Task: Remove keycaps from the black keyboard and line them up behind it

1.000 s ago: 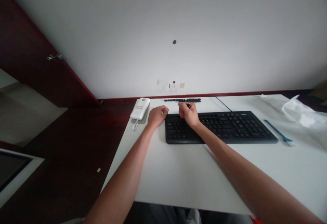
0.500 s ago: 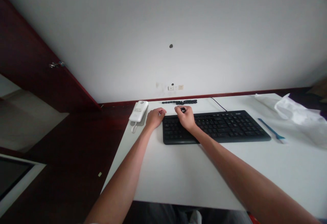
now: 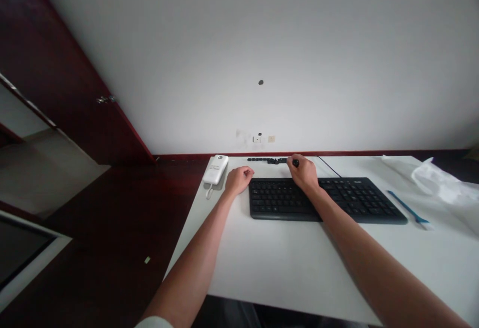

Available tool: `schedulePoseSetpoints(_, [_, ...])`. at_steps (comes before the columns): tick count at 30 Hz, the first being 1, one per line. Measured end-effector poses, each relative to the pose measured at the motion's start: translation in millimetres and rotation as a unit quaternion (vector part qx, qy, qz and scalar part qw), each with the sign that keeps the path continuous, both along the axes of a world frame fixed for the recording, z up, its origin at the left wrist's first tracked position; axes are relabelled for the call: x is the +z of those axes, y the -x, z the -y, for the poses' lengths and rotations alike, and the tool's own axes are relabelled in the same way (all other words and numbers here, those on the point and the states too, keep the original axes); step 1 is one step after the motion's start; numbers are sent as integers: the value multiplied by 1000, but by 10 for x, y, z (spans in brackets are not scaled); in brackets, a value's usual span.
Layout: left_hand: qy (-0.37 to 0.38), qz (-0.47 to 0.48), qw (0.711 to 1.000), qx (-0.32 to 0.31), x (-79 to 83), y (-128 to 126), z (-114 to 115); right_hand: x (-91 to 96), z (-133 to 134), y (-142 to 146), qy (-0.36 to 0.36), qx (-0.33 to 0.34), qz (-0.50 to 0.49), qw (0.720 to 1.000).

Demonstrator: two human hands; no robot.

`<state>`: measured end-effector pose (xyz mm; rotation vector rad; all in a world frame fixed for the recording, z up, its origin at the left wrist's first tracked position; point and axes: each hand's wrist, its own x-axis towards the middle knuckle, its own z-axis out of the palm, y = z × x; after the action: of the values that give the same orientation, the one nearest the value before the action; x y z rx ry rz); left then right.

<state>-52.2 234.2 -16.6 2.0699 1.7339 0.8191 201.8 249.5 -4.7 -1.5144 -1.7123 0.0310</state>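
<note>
A black keyboard [image 3: 279,203] lies on the white table, its keys facing up. My right hand [image 3: 305,173] is over the keyboard's back edge, closed around a small black object [image 3: 295,163] whose kind I cannot make out. Just past its fingertips, small black pieces that look like loose keycaps [image 3: 262,159] form an uneven row along the table's far side. My left hand [image 3: 238,180] rests on the table beside the keyboard's back left corner. Its fingers are curled together, and their inner side is hidden from me.
Left of my left hand lies a white power bank [image 3: 215,170] with a short strap or cable. To the keyboard's right is a blue brush [image 3: 407,208], then crumpled white plastic [image 3: 437,180]. The keyboard cable [image 3: 329,166] runs to the far edge, near the wall.
My right hand has moved right along the keyboard's back edge, carrying the small black object to the right end of the keycap row. My left hand stays beside the corner. The view has shifted.
</note>
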Motion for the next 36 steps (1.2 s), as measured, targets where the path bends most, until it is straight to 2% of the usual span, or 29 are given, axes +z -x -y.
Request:
schedulePoseSetpoints(3, [2, 7, 1000, -2, 11, 6, 13, -21, -68, -8, -7, 45, 69, 997])
schedulePoseSetpoints(6, [-10, 15, 1000, -16, -9, 26, 7, -21, -131, 32, 22, 86, 154, 984])
schedulePoseSetpoints(10, [-21, 17, 999, -23, -36, 40, -8, -10, -248, 89, 54, 106, 211, 970])
schedulePoseSetpoints(24, [-5, 10, 1000, -14, -24, 19, -8, -97, -356, 90, 109, 91, 216, 966])
schedulePoseSetpoints(36, [-25, 13, 999, -23, -48, 19, -30, -38, -317, 108, 88, 122, 204, 967])
